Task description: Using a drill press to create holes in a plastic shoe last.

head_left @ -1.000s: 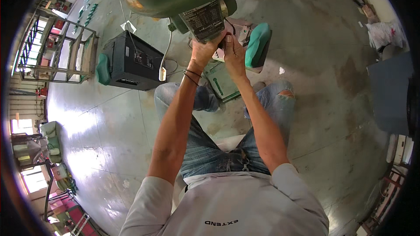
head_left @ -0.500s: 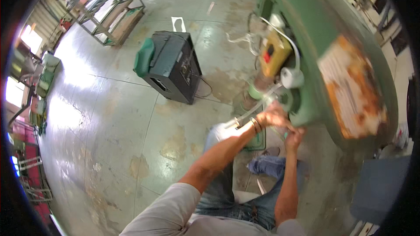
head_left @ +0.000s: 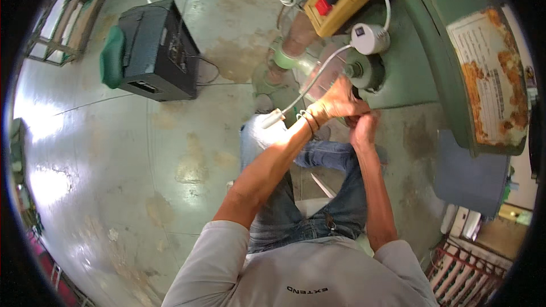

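Observation:
My left hand [head_left: 338, 101] and my right hand [head_left: 363, 129] are together in front of the green machine [head_left: 418, 71], their fingers bent inward and nearly meeting. A small dark thing seems to be between them, mostly covered by the fingers; its kind is not clear. Just beyond the left hand, a round green spindle-like part [head_left: 357, 70] sticks out from the machine. A white gooseneck lamp [head_left: 369, 38] is fixed above it. Its thin neck bends down to a lit head [head_left: 271, 118], which shines beside my left wrist and onto my jeans.
A wooden box [head_left: 339, 1] with a red and a black switch sits on the machine, white cable beside it. To the left stands a black speaker-like box [head_left: 153, 51] with a green cushion-like piece [head_left: 112, 57] against it. A grey-blue panel [head_left: 472, 173] is at right.
My view has swung right and downward, so the speaker-like box and the machine appear further left and higher. Both hands stay close together by the spindle-like part.

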Demonstrator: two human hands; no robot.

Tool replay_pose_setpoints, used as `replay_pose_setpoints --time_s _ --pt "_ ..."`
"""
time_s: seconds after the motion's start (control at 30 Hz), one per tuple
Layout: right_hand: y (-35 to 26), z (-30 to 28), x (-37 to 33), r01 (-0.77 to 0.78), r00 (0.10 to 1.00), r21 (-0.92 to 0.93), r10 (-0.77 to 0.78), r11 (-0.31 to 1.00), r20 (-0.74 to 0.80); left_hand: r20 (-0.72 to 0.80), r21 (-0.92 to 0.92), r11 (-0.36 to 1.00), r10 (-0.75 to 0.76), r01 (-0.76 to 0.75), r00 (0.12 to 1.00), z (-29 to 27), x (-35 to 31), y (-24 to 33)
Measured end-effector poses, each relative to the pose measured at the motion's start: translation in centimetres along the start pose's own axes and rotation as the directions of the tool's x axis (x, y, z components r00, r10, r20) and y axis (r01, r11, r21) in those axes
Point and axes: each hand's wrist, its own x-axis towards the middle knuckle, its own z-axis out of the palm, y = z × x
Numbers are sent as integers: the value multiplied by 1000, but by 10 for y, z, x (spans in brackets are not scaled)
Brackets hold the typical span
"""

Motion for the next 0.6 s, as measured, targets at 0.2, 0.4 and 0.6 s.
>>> replay_pose_setpoints --time_s 0.2,0.4,0.6 --pt "-14 6 -5 16 994 -27 -13 1000 111 -62 -23 983 180 -182 982 3 5 2" --pt "-7 7 0 65 998 -107 -63 992 27 -115 138 938 334 -318 935 0 1 -2" --pt "-3 8 4 92 990 -18 -90 996 112 24 282 959 19 -25 1000 -8 1 -1"
